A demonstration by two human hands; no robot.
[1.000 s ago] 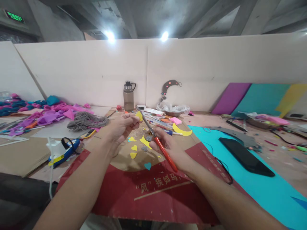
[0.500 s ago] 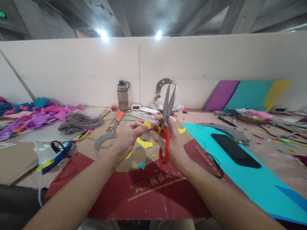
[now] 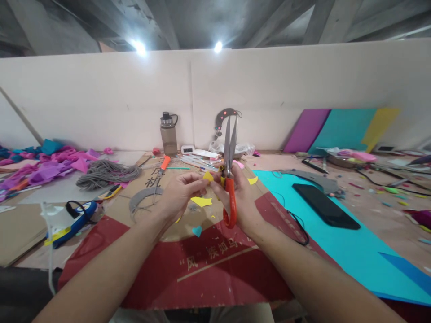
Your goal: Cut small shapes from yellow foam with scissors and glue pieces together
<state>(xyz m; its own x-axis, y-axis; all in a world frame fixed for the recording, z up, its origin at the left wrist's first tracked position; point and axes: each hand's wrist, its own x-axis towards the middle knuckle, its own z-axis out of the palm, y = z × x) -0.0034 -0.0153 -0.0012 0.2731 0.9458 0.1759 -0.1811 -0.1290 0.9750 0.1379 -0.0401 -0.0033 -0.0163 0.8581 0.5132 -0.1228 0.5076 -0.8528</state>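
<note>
My left hand (image 3: 183, 190) pinches a small yellow cut piece (image 3: 208, 176) between thumb and fingertips. Close beside it, my right hand (image 3: 243, 197) grips red-handled scissors (image 3: 230, 188), blades pointing up and nearly closed. The right thumb reaches toward the yellow piece; whether it touches cannot be made out. A small yellow item, partly hidden, shows behind the scissors' pivot. Below the hands, a yellow scrap (image 3: 202, 202) and a teal heart (image 3: 197, 231) lie on the red and brown cardboard (image 3: 151, 269). A grey crescent (image 3: 143, 197) with thread lies left of my left hand.
A grey bottle (image 3: 169, 137) stands by the white partition. Grey cord (image 3: 107, 174) and a blue power strip (image 3: 74, 224) lie left. To the right, a black phone (image 3: 326, 205) rests on a cyan sheet (image 3: 357, 260). Coloured sheets (image 3: 343, 130) lean behind.
The scissor blades have drawn closer together. The yellow piece has turned slightly between the left fingers. The view has shifted a little to the right.
</note>
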